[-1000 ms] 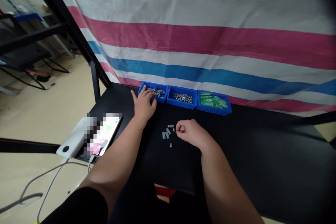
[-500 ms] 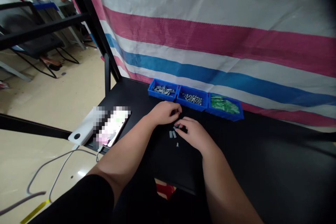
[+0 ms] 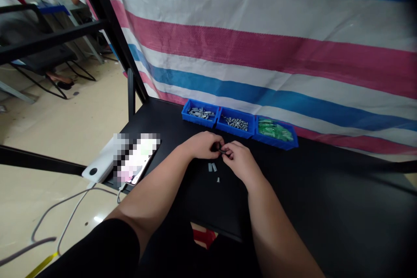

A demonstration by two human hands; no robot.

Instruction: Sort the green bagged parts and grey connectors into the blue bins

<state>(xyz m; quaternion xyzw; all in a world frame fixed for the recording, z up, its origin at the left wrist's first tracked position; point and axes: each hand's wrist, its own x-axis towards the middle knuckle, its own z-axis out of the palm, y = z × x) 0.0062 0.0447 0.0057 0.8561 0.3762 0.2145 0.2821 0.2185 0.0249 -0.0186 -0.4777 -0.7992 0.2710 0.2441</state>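
Note:
My left hand [image 3: 206, 145] and my right hand [image 3: 239, 156] meet just above the black table. My right fingers pinch a small dark-looking metal piece [image 3: 223, 151], whose far end reaches the left fingertips. Thumb and fingers of my left hand are closed together; what lies between them is mostly hidden. Below the hands, two silvery metal sleeves [image 3: 212, 167] lie side by side on the table. A small screw [image 3: 218, 180] stands closer to me.
Three blue bins stand in a row behind my hands: one with metal sleeves [image 3: 200, 113], one with small screws [image 3: 237, 124], one with green pieces [image 3: 275, 130]. A phone [image 3: 143, 160] and white power bank [image 3: 100, 163] with cables lie left. Striped sheeting [image 3: 260, 43] hangs behind.
My right hand has lifted the small metal piece from beside the two sleeves up to my left fingertips. My hands are now together. The view has shifted slightly.

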